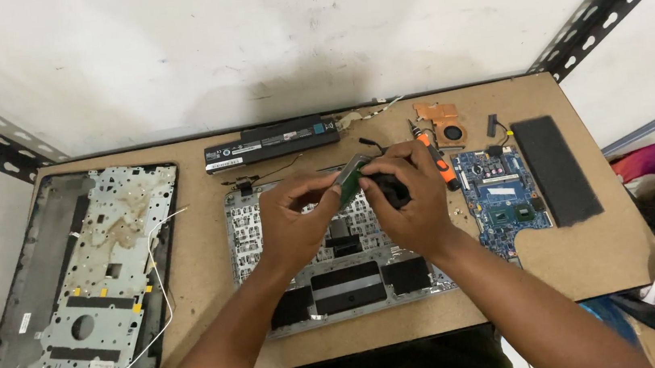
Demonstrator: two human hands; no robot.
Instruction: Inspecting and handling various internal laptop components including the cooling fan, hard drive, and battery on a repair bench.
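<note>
My left hand (pixel 292 222) and my right hand (pixel 411 204) meet above an opened laptop base (pixel 338 284) that lies upside down on the brown worktable (pixel 213 257). Between the fingers of both hands is a small green circuit strip (pixel 352 175), held at an angle. My right hand also covers a small black part (pixel 389 187); what it is cannot be made out.
A laptop lid shell (pixel 81 275) with a white cable lies at the left. A long black battery (pixel 271 145) sits at the back. To the right are an orange screwdriver (pixel 441 165), a copper heatsink with fan (pixel 442 119), a blue motherboard (pixel 503 198) and a black pad (pixel 557 168).
</note>
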